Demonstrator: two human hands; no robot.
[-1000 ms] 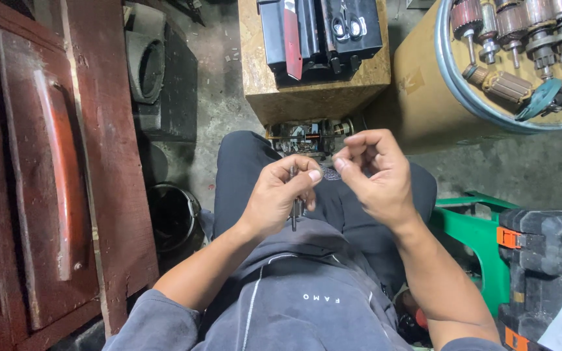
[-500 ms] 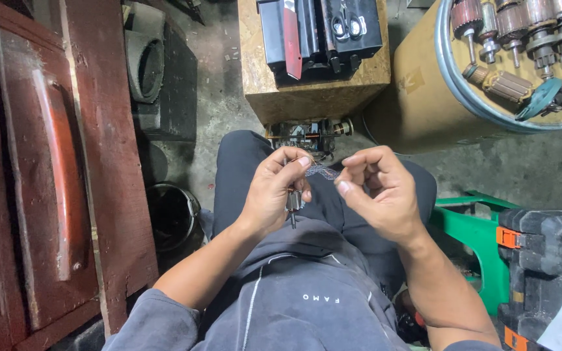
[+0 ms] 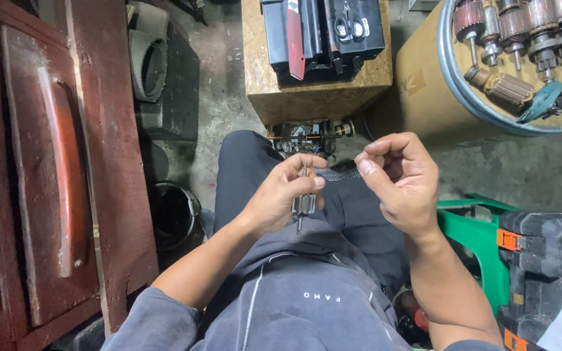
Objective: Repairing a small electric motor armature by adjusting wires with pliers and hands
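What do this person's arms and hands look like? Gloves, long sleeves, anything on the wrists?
Both hands are bare: the left hand and right hand wear no gloves, and no rings or watch show. Grey sweatshirt sleeves are pushed up to about the elbows, leaving the forearms uncovered.

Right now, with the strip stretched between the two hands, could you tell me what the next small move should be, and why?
Probably draw the right hand a little farther out, keeping the dark strip taut. It runs from those pinched fingers to the small motor armature that the left hand holds upright, so slack could loosen it.
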